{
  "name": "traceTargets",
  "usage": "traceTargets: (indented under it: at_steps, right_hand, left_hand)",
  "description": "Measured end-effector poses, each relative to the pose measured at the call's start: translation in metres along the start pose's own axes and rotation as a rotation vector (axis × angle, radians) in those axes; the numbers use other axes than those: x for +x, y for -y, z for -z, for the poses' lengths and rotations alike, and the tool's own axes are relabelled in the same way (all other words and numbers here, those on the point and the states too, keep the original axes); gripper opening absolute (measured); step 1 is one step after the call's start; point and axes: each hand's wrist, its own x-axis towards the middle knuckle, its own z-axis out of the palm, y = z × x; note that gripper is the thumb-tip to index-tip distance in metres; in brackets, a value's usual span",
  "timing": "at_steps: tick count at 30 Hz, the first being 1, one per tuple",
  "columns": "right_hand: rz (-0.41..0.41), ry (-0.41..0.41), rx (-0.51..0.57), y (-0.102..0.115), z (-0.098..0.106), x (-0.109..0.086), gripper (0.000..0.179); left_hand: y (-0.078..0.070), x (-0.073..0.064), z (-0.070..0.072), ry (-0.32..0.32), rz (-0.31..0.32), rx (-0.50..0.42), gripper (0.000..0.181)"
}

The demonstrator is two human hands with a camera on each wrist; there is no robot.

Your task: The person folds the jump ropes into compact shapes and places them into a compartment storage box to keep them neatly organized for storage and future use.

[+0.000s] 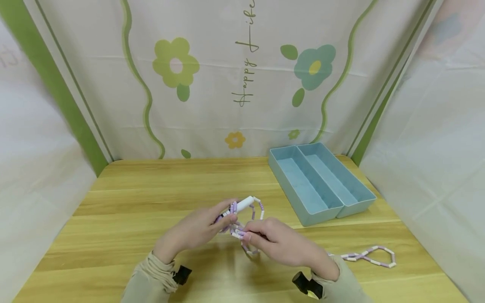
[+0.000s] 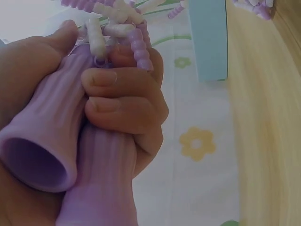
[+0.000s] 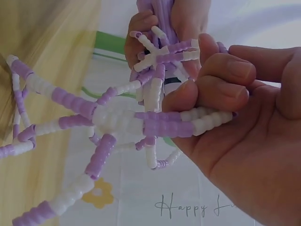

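My left hand (image 1: 195, 230) grips the two ribbed purple handles (image 2: 106, 155) of a beaded jump rope side by side, their hollow ends toward the wrist. A white handle section (image 1: 245, 204) sticks out past its fingers. Purple and white beaded strands (image 3: 70, 100) loop and cross in front of both hands. To the right of the left hand, my right hand (image 1: 284, 243) pinches a bundle of these strands between thumb and curled fingers. Part of the bundle is hidden by the fingers.
Two pale blue trays (image 1: 299, 185) stand side by side at the back right of the wooden table (image 1: 151, 185). A loop of beaded rope (image 1: 392, 256) lies on the table beyond the right wrist. Printed cloth (image 1: 212, 105) hangs behind and at both sides.
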Motion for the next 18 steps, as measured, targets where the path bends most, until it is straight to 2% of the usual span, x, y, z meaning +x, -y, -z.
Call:
traceTargets:
  at_steps: [4, 8, 13, 18]
  right_hand:
    - [-0.022, 0.004, 0.057, -0.004, 0.002, -0.002, 0.022]
    - [-0.047, -0.017, 0.07, -0.006, 0.006, -0.003, 0.024]
    - [-0.056, -0.035, 0.057, -0.006, 0.01, -0.005, 0.024]
    - [-0.049, -0.001, 0.062, -0.008, 0.011, -0.004, 0.021]
  left_hand:
    - [0.002, 0.001, -0.002, 0.026, -0.001, -0.03, 0.047]
    - [0.002, 0.001, -0.002, 0.068, -0.012, -0.058, 0.046]
    - [-0.001, 0.0, -0.004, 0.106, -0.009, -0.085, 0.063]
    - [-0.005, 0.0, -0.01, 0.085, -0.026, -0.017, 0.078]
